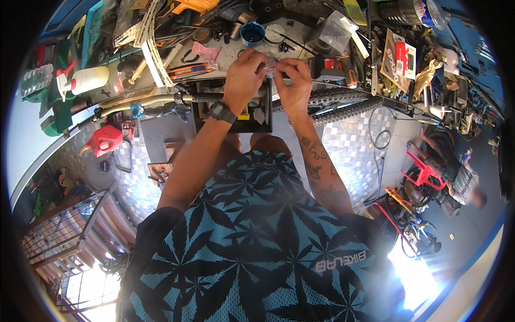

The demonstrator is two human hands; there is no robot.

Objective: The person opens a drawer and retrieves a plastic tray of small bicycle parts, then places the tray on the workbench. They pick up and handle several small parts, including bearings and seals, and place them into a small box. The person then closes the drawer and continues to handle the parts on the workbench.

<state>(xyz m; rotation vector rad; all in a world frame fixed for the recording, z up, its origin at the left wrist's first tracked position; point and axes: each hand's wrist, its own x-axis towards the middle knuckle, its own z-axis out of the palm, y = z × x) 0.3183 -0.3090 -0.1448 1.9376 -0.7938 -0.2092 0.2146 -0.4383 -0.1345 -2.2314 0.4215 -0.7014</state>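
Observation:
Both of my hands are raised together over the front edge of a cluttered workbench. The fingers of my left hand and my right hand are closed around a small, clear, crinkled plastic piece, perhaps a little bag. Its contents are too small to make out. Just beyond my fingers stand a blue cup and a round tin. Left of my left hand lie a pink packet and orange-and-blue handled tools. Below my wrists, a dark drawer is pulled out, with small parts inside.
Bicycle tyres lie under the bench edge at right. A clear plastic box and a red-and-white box sit on the bench. At left are a white bottle and a red jug. Another person is near a red chair.

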